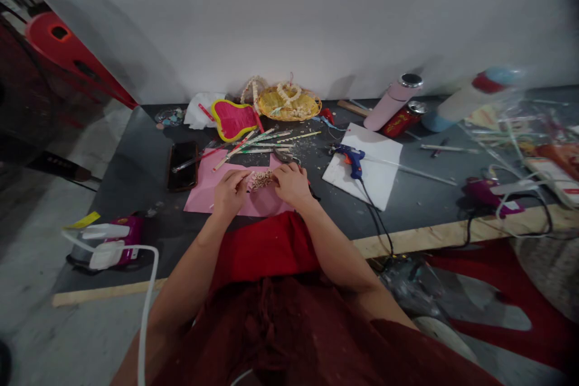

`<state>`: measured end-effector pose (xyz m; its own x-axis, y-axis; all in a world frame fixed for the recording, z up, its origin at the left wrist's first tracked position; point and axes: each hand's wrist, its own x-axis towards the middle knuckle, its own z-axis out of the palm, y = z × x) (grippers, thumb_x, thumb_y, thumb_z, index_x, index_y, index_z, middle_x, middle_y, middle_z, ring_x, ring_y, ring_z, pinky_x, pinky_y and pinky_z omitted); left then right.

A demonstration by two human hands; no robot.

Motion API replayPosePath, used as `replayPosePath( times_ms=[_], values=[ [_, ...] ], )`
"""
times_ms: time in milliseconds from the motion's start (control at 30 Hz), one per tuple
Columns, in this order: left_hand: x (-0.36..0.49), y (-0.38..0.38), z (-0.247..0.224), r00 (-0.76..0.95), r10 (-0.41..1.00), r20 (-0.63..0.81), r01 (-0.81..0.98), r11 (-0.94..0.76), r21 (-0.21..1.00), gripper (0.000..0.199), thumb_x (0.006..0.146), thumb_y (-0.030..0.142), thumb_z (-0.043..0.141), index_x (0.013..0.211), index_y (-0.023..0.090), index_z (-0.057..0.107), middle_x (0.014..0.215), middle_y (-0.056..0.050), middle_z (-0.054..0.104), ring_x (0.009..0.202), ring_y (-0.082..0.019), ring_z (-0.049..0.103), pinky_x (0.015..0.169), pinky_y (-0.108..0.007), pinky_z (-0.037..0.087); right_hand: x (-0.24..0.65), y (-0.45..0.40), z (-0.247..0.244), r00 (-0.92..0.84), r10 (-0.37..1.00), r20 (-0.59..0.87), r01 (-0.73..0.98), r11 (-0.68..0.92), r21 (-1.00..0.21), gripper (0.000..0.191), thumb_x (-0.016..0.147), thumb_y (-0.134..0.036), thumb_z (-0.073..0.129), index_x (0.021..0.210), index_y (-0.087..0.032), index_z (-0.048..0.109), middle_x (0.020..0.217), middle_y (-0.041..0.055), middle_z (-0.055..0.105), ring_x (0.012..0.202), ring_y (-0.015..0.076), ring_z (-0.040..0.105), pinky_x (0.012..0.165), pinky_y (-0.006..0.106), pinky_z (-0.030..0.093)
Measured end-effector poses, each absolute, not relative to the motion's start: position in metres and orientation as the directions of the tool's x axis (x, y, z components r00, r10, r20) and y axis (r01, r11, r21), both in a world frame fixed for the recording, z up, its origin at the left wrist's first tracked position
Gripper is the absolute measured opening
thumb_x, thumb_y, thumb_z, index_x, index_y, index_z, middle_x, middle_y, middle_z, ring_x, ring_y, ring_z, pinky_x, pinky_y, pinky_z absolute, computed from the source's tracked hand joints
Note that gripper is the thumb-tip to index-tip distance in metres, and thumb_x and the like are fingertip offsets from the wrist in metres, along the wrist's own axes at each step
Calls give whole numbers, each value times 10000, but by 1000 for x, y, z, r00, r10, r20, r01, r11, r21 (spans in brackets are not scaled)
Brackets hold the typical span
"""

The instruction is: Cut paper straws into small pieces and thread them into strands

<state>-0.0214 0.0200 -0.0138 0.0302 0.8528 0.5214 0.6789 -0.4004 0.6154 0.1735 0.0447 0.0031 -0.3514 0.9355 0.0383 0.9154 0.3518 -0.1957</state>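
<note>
Our left hand (231,193) and right hand (294,186) are closed by the fingertips on opposite ends of a beige cluster (261,180). We have it over the pink paper (203,187), near the middle of the table (151,145)'s front edge. Left of the paper, toward the table's left edge, lies a phone (183,166). To our right a glue gun (355,160) rests on a white board (384,184). Along the back edge sits a yellow basket (269,102).
</note>
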Motion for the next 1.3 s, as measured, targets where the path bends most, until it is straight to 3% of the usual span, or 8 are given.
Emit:
replayPosePath(
  times_ms=[933,1200,1300],
  values=[
    [-21,20,-15,77,857,510,672,-422,608,192,916,222,525,1002,177,692,950,-74,704,892,-174,657,808,-301,535,178,49,-8,-315,942,118,898,336,-285,230,906,-261,502,1042,-292,686,1147,40,634,1105,250,466,884,410,339],
    [-21,20,-17,79,849,523,672,-433,601,185,913,214,531,990,180,695,942,-76,714,888,-175,665,795,-304,540,189,55,-4,-330,939,96,854,340,-393,302,834,-89,466,1017,-220,667,1156,75,607,1050,242,517,815,359,377],
    [-21,21,-17,84,852,516,679,-428,596,187,913,205,526,991,184,695,942,-72,717,894,-175,667,805,-306,539,189,54,-4,-338,936,102,854,350,-384,237,848,-126,498,971,-217,678,1139,73,606,1057,246,512,835,371,382]
  ],
)
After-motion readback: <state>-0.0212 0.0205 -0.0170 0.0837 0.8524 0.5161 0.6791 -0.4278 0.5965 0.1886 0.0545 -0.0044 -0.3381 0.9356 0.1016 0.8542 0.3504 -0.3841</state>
